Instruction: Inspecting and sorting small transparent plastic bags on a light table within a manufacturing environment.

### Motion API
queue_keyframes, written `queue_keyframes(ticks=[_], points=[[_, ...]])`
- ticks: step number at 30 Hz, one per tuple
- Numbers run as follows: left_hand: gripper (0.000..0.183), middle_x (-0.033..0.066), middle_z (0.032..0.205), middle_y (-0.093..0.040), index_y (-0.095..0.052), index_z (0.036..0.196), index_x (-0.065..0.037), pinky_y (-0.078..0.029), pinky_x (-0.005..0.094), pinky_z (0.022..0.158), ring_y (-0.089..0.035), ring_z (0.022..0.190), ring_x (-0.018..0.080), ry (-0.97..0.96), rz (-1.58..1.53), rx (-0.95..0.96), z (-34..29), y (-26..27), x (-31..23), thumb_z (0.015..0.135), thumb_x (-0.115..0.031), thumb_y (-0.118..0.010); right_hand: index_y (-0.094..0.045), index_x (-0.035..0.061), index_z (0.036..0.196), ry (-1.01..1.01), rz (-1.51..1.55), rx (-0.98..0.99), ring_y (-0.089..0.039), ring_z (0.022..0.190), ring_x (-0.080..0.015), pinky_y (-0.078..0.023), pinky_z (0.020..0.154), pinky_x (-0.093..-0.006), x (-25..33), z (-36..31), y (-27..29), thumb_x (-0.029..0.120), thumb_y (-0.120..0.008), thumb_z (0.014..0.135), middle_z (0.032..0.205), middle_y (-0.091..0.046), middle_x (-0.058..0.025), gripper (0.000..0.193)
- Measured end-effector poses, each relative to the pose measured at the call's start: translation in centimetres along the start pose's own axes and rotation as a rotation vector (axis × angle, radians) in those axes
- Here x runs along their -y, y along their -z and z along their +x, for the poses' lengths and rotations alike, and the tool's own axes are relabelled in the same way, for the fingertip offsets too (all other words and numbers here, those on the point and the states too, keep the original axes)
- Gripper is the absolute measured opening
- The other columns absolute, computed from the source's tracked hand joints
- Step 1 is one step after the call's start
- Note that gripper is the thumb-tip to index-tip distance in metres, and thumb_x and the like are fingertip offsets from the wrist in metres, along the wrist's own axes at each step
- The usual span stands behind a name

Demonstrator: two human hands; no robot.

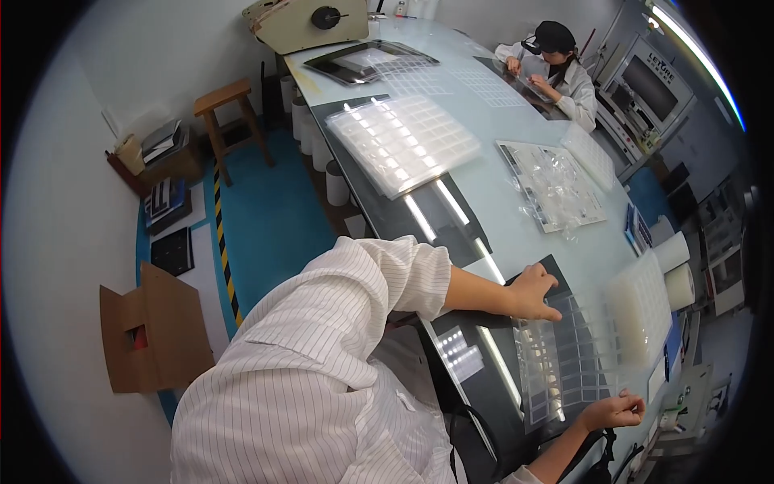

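Evidently set within easy reach: a clear gridded sheet (582,355) on a dark mat (492,403) along the near edge of the bench (601,254), the mat probably useful for making see-through plastic show up. At the sheet's upper edge, left hand (532,293), fingers spread and bent, thumb apart from them, closed round nothing visible; perhaps so placed to steady that end. Just beside the opposite end, right hand (614,411), fingers curled inward; impossible to tell whether pinching the sheet's corner or gripping nothing. Towards the far edge, right by the sheet, a stack of clear trays (639,310), likely kept there for short reaches. Further along the near edge, a broad pile of clear sheets (403,141), stacked presumably to save space. Nearer the far edge, crumpled film (560,181) on a flat board (518,161), seemingly kept out of the working spot. Also at the far edge, well apart, a co-worker (576,93), both hands over a dark surface.
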State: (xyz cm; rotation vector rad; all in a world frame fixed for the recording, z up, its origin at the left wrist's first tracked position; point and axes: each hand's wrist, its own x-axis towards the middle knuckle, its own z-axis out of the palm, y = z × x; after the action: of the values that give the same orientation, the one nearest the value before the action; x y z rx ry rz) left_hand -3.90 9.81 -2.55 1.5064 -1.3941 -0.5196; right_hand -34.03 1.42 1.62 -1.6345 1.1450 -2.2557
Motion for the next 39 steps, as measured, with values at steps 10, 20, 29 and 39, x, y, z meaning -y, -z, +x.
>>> queue_keyframes(ticks=[10, 20, 29, 39], points=[[0.054, 0.0129, 0.111, -0.059, -0.061, 0.108, -0.001, -0.04, 0.0404, 0.092, -0.046, 0.114, 0.0321, 0.09, -0.133, 0.231, 1.5, -1.9, 0.0, 0.069, -0.035, -0.079, -0.041, -0.001, 0.114, -0.015, -0.066, -0.018, -0.051, 0.08, -0.0205, -0.048, 0.08, -0.034, -1.3, 0.3, 0.0, 0.01, -0.048, 0.102, 0.101, -0.049, -0.0132, 0.018], [0.028, 0.0069, 0.087, -0.065, -0.066, 0.097, -0.007, -0.041, 0.0406, 0.088, -0.055, 0.101, 0.0272, -0.075, 0.187, 0.238, 3.3, -3.2, 0.0, 0.082, -0.031, -0.069, -0.044, -0.0026, 0.109, -0.006, -0.107, -0.083, -0.047, 0.075, -0.018, -0.045, 0.072, -0.0305, -1.6, 1.5, 0.9, 0.01, -0.049, 0.102, 0.094, -0.048, -0.0103, 0.016], [0.023, 0.0206, 0.088, -0.068, -0.049, 0.111, 0.008, -0.06, 0.0379, 0.055, -0.07, 0.065, 0.0294, 0.136, -0.473, 0.437, 0.9, 13.5, -2.0, 0.099, -0.009, -0.041, -0.048, 0.0024, 0.121, -0.215, 0.03, 0.692, -0.053, 0.085, -0.0082, -0.046, 0.068, -0.0216, 0.6, -4.2, -2.2, 0.011, -0.052, 0.101, 0.101, -0.052, -0.003, 0.023], [0.04, 0.0134, 0.089, -0.071, -0.043, 0.142, -0.011, -0.057, 0.0285, 0.058, -0.068, 0.064, 0.0169, 0.305, 0.106, 0.239, 2.7, 39.9, 0.5, 0.102, -0.017, -0.043, -0.051, 0.0027, 0.127, -0.143, -0.15, 0.933, -0.047, 0.076, -0.0081, -0.041, 0.068, -0.022, 2.7, -5.3, -2.9, 0.009, -0.054, 0.098, 0.09, -0.05, -0.0012, 0.03]])
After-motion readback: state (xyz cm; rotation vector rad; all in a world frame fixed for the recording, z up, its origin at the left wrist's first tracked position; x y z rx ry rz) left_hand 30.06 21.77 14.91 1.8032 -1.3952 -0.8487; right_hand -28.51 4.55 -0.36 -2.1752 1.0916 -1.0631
